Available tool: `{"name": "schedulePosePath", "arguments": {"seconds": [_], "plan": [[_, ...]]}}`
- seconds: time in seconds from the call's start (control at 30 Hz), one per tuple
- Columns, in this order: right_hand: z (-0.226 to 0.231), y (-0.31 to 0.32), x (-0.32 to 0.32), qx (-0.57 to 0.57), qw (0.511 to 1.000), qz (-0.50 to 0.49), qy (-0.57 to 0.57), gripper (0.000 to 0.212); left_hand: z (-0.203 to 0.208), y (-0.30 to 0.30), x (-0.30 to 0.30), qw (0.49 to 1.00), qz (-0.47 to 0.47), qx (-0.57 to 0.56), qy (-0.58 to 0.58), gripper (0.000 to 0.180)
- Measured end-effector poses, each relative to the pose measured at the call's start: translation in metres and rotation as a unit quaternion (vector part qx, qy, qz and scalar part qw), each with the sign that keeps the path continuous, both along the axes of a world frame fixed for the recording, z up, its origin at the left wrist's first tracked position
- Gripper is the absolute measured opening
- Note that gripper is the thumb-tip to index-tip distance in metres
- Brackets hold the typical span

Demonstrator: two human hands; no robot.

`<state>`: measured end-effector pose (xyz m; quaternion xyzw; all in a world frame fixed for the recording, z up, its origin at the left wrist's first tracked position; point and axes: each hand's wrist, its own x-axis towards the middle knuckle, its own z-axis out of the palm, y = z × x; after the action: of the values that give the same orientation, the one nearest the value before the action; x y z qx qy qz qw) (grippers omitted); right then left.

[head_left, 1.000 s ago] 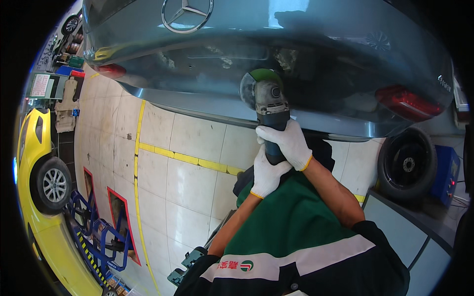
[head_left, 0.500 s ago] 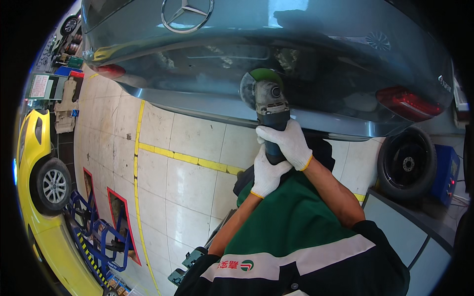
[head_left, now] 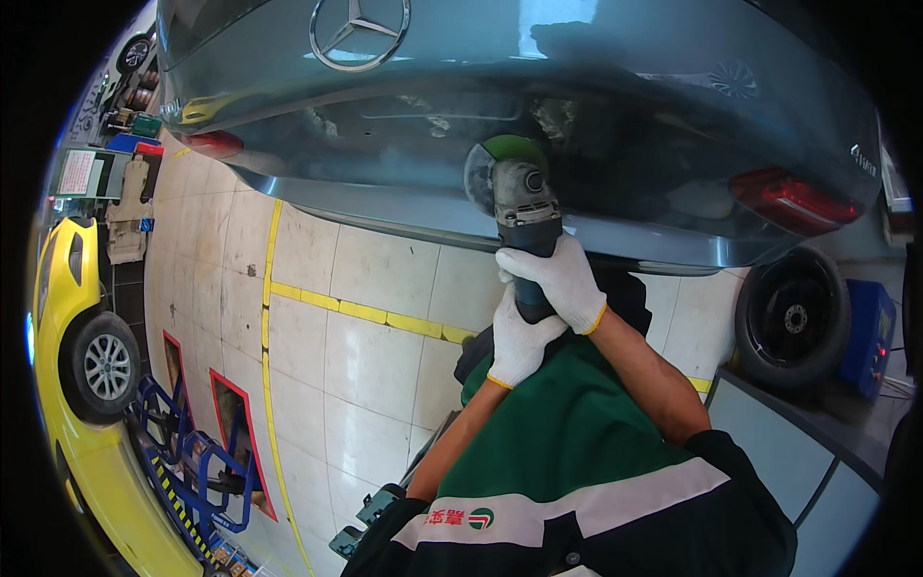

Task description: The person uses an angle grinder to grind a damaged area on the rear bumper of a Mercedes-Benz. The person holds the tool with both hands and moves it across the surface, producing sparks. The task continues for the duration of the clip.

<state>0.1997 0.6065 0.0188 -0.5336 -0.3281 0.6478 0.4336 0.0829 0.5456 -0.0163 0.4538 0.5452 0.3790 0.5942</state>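
An angle grinder (head_left: 526,199) with a dark body and a worn metal head is in both my white-gloved hands. My right hand (head_left: 567,284) wraps round its body just behind the head. Lower down, my left hand (head_left: 522,338) is closed round the rear end of the handle. The grinder's green-and-grey disc (head_left: 484,173) is in front of the rear panel of a grey-blue car (head_left: 615,125); whether it touches the paint I cannot tell. Scuffed, pale bare patches (head_left: 555,117) mark the panel above the disc.
At the right are the car's red tail light (head_left: 796,200), a loose wheel (head_left: 796,306) and a blue machine (head_left: 868,337). To the left stand a yellow car (head_left: 91,462) and a blue metal frame (head_left: 213,481) beside red-edged floor openings. Yellow lines cross the tiled floor (head_left: 370,370).
The grinder has shifted very slightly left in the picture, its disc with it. Both hands keep the same hold.
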Motion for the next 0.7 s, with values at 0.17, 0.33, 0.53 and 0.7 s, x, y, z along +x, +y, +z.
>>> {"name": "schedulePosePath", "arguments": {"seconds": [0.17,0.33,0.53,0.7], "plan": [[-0.0019,-0.0003,-0.0013,0.003,1.000,0.002,0.008,0.024,-0.0025,-0.0015,-0.0017,1.000,0.000,0.002,0.015,0.061],[0.0002,0.0004,0.0013,0.006,1.000,0.006,0.008,0.024,-0.0001,-0.0020,-0.0016,1.000,-0.001,-0.008,0.009,0.061],[0.0016,-0.0016,-0.0004,0.001,1.000,0.000,0.013,0.023,-0.0038,-0.0014,-0.0013,1.000,0.001,-0.008,0.015,0.061],[-0.0028,0.0001,-0.0008,0.009,1.000,0.008,0.003,0.023,-0.0036,-0.0026,0.0000,1.000,0.004,-0.007,0.006,0.061]]}}
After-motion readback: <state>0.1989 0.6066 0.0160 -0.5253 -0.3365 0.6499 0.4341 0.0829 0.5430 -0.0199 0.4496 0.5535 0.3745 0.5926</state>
